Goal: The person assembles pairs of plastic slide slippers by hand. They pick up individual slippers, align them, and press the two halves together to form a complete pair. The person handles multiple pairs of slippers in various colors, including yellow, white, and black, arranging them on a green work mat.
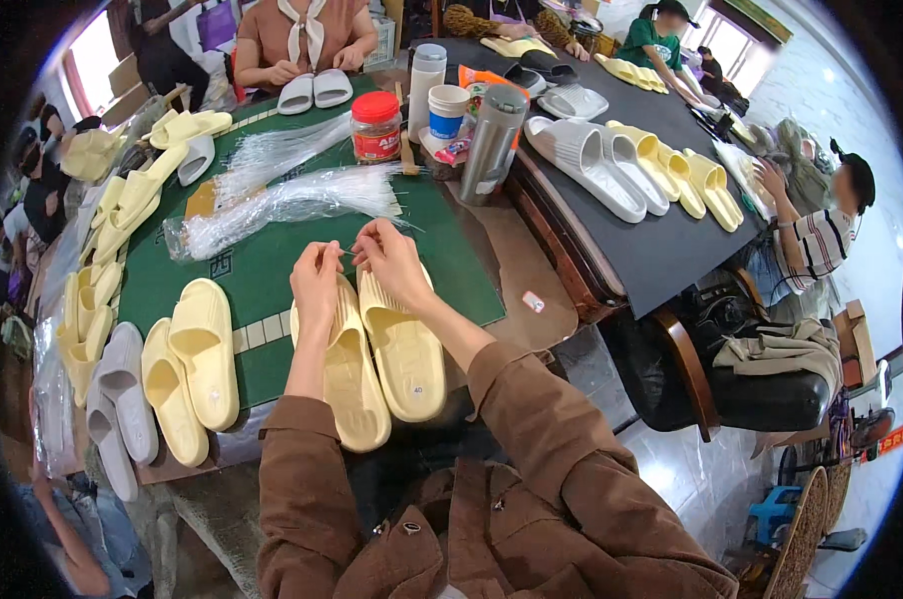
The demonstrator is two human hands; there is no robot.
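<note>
A pair of pale yellow slippers [409, 377] lies in front of me at the table's near edge, toes pointing away. Over their toe ends, my left hand [317, 275] is closed, with fingertips pinched together. Close beside it, my right hand [391, 260] pinches too. A thin clear plastic strand [347, 252] runs between the two sets of fingertips, barely visible. Just beyond my hands lies a bundle of similar clear plastic strands [297, 208] in a bag. To the left rest another yellow pair [204, 349] and a grey pair [129, 389].
A red-lidded jar [375, 128], a steel flask [494, 145] and a paper cup [447, 110] stand beyond my right hand. More slippers line the dark table [661, 235] at right. A black chair [771, 394] is near it. Several people sit around.
</note>
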